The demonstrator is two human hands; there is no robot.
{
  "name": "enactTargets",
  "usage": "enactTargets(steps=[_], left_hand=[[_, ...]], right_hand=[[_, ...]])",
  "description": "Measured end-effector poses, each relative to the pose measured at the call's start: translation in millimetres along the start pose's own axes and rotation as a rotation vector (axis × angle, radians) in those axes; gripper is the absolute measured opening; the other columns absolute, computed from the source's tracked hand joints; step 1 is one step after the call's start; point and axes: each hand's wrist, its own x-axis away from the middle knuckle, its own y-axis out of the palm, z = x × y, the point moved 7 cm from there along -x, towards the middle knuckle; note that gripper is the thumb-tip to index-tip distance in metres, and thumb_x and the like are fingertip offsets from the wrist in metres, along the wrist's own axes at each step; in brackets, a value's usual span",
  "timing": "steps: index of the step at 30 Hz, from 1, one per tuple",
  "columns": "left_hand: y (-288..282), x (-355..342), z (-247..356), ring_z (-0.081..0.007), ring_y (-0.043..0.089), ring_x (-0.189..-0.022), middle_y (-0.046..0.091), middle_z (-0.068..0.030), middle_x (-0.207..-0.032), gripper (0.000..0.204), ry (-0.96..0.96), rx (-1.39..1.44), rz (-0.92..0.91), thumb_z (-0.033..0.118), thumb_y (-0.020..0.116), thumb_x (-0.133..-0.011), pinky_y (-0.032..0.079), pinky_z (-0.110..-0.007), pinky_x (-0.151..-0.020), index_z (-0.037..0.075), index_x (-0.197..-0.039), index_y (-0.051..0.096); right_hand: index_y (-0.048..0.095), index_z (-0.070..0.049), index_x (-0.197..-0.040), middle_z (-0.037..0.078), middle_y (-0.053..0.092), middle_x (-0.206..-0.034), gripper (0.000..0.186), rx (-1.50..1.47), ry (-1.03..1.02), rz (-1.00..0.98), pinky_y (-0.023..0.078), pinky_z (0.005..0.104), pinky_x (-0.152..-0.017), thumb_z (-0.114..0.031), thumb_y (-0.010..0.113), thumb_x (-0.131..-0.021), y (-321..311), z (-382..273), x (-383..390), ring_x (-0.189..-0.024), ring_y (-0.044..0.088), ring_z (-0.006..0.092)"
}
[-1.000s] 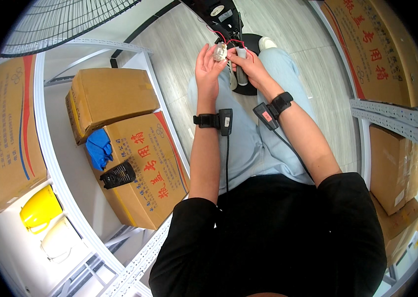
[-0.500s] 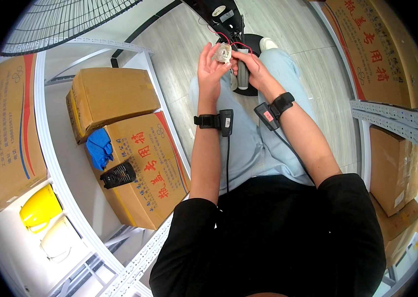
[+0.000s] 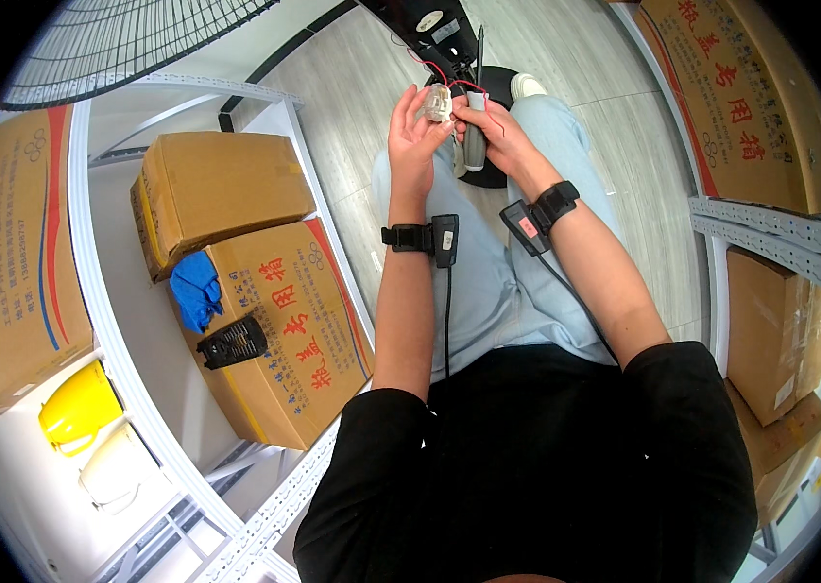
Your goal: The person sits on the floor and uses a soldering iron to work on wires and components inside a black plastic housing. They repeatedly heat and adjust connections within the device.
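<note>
My left hand (image 3: 412, 151) holds a small translucent plastic part (image 3: 438, 104) between its fingertips, with thin red wires (image 3: 437, 69) running from it up toward a black upright housing (image 3: 415, 27). Against the part's right side, my right hand (image 3: 502, 141) has its thumb extended and its fingers curled at a grey cylindrical piece (image 3: 475, 151), which hangs below the housing over a round black base (image 3: 496, 85). Exactly what the right fingertips pinch is too small to tell. A strapped black device with a cable sits on each wrist.
Shelving (image 3: 770, 216) flanks me, holding cardboard boxes (image 3: 221, 170). On the left are a blue cloth (image 3: 195, 290), a black slotted plastic piece (image 3: 231, 342), a yellow pitcher (image 3: 75, 413) and a white pitcher (image 3: 114, 466). A wire fan cage (image 3: 129, 39) is at upper left.
My left hand has shifted slightly right and turned the translucent part a little. The grey cylinder has moved slightly; my right thumb has changed position at the part.
</note>
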Motion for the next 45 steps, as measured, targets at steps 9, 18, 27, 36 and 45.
enactTargets(steps=[9,18,27,36,45], left_hand=[[8.7,1.0,6.2,-0.0314,0.049,-0.129,0.033,-0.0189,-0.151,0.082,-0.003,-0.015,-0.037,-0.013,0.068,-0.078,0.049,-0.040,-0.101,0.001,-0.149,0.028],[12.6,2.9,8.6,-0.0315,0.048,-0.131,0.033,-0.0179,-0.150,0.085,-0.021,0.015,-0.067,-0.015,0.066,-0.078,0.050,-0.040,-0.102,0.002,-0.151,0.024],[3.5,-0.8,5.4,-0.0326,0.052,-0.125,0.033,-0.0199,-0.148,0.089,0.036,0.015,-0.029,-0.014,0.067,-0.077,0.056,-0.042,-0.095,0.003,-0.151,0.021],[6.6,0.2,7.7,-0.0329,0.049,-0.128,0.033,-0.0206,-0.149,0.089,0.011,0.031,-0.051,-0.014,0.069,-0.076,0.055,-0.042,-0.096,0.002,-0.151,0.022],[10.3,0.5,5.8,-0.0317,0.046,-0.132,0.031,-0.0206,-0.152,0.090,-0.032,0.056,-0.091,-0.015,0.070,-0.075,0.049,-0.041,-0.103,0.001,-0.150,0.023]], right_hand=[[0.064,-0.007,-0.097,-0.001,0.060,-0.078,0.013,-0.022,0.053,0.096,0.048,0.0233,-0.066,-0.019,0.063,-0.093,-2.0,0.8,1.4,-0.069,0.057,0.0083],[0.064,-0.007,-0.094,0.000,0.060,-0.077,0.012,-0.093,0.116,0.009,0.048,0.0263,-0.065,-0.019,0.062,-0.093,-6.0,7.5,-6.1,-0.068,0.057,0.0106],[0.064,-0.004,-0.104,0.000,0.060,-0.078,0.016,-0.061,0.032,0.064,0.048,0.0246,-0.065,-0.015,0.065,-0.092,-3.9,0.2,-4.4,-0.068,0.057,0.0096],[0.064,-0.006,-0.094,-0.001,0.059,-0.078,0.013,0.066,0.012,0.049,0.046,0.0237,-0.063,-0.020,0.064,-0.094,1.1,-2.7,-1.3,-0.068,0.056,0.0086],[0.060,-0.008,-0.083,-0.001,0.058,-0.075,0.022,0.078,0.082,0.050,0.045,0.0238,-0.061,-0.026,0.062,-0.095,3.4,-2.6,0.4,-0.065,0.056,0.0093]])
